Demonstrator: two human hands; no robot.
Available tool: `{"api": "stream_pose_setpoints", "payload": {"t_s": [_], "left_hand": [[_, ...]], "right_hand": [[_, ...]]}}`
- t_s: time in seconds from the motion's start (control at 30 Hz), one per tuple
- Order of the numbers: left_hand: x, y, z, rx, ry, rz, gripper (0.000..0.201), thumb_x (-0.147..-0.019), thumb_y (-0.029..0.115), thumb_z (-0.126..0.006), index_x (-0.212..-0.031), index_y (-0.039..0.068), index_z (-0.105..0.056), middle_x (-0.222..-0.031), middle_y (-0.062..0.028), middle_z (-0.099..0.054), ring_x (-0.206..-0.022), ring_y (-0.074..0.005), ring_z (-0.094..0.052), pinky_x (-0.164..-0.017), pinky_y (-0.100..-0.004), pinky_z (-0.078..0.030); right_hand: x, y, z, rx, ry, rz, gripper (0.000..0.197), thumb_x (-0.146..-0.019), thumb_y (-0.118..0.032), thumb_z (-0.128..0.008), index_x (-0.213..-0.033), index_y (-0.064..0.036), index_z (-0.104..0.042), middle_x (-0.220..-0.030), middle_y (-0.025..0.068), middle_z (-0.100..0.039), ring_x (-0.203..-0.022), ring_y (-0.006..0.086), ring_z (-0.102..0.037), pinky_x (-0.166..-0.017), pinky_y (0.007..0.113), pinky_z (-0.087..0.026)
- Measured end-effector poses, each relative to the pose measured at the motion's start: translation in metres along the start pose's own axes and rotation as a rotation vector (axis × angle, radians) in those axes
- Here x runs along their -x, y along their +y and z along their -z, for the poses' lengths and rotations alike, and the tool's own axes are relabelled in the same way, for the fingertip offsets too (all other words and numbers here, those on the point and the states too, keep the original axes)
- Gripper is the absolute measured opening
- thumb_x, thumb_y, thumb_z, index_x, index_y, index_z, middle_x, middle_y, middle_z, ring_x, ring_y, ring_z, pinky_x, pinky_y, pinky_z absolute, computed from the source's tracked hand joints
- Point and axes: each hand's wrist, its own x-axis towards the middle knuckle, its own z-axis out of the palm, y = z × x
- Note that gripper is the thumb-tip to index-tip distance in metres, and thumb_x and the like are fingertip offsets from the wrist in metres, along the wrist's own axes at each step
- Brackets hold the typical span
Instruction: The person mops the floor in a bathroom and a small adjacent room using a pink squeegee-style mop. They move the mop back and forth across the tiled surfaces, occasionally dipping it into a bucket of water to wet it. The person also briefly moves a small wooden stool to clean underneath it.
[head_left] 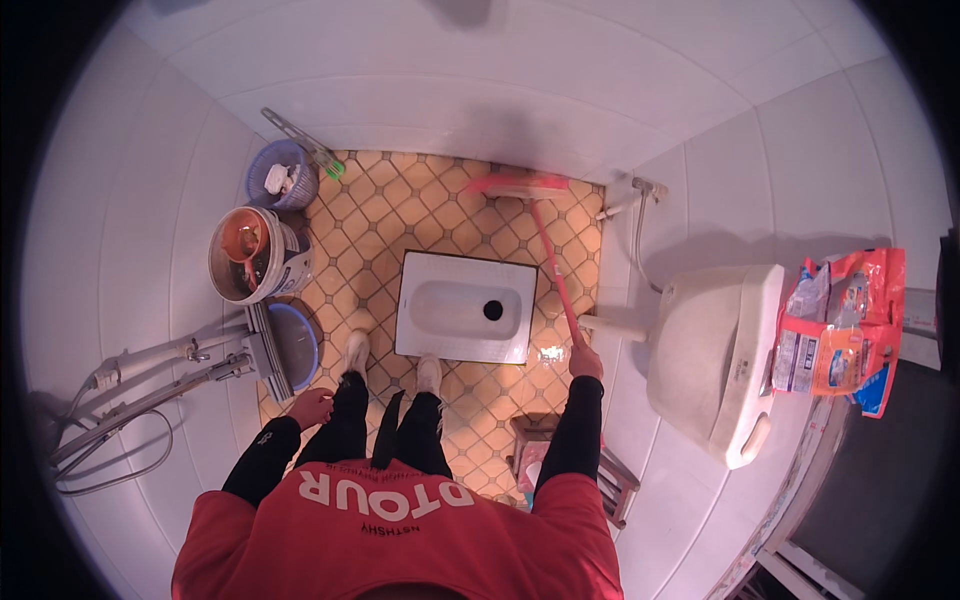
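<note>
Holding a red broom (558, 275) by its upper end, right hand (586, 362) curled round it; hanging the left hand (313, 407) low at the side, too small in view to tell whether spread or curled; reaching past the right edge of the squat toilet (417, 345), with the blurred broom head (520, 187) near the far edge of the floor (375, 200); probably sweeping there; next, calling for a stroke clear of the toilet's far right corner

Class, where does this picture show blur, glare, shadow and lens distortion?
In the head view, the red broom head is smeared by motion; glare whitens the tiled floor beside the squat toilet; a soft shadow darkens the far wall; fisheye curves the wall seams and blackens the corners.
</note>
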Motion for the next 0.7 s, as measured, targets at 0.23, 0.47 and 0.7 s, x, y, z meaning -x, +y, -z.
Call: {"api": "stream_pose_setpoints", "payload": {"t_s": [0.23, 0.47, 0.7], "left_hand": [[-0.043, -0.023, 0.041, -0.165, -0.135, 0.026, 0.026, -0.079, 0.012, -0.049, -0.103, 0.001, -0.051, -0.067, -0.0073, -0.055, -0.052, -0.0142, -0.054, -0.044, -0.0252, -0.044], [-0.113, -0.004, 0.138, -0.684, -0.145, -0.335, 0.01, -0.07, 0.012, -0.051, -0.073, 0.003, -0.056, -0.064, -0.0077, -0.057, -0.05, -0.0198, -0.056, -0.047, -0.032, -0.046], [-0.183, -0.018, 0.203, -0.715, -0.077, -0.333, 0.019, -0.071, 0.017, -0.046, -0.068, 0.003, -0.059, -0.062, -0.0126, -0.059, -0.054, -0.024, -0.059, -0.056, -0.0353, -0.047]], "right_hand": [[0.075, -0.018, -0.079, -0.304, 0.067, -0.025, 0.04, -0.084, -0.019, -0.039, -0.123, -0.0158, -0.031, -0.079, 0.0239, -0.057, -0.073, 0.0412, -0.055, -0.061, 0.05, -0.043], [0.341, -0.018, -0.17, -0.221, -0.219, -0.168, 0.041, -0.083, -0.024, -0.041, -0.121, -0.0113, -0.033, -0.074, 0.0217, -0.056, -0.072, 0.0389, -0.055, -0.06, 0.047, -0.043], [0.472, -0.145, -0.102, -0.762, -0.206, -0.408, 0.041, -0.08, -0.018, -0.043, -0.121, -0.0197, -0.04, -0.053, 0.0109, -0.05, -0.04, 0.0218, -0.052, -0.036, 0.033, -0.044]]}}
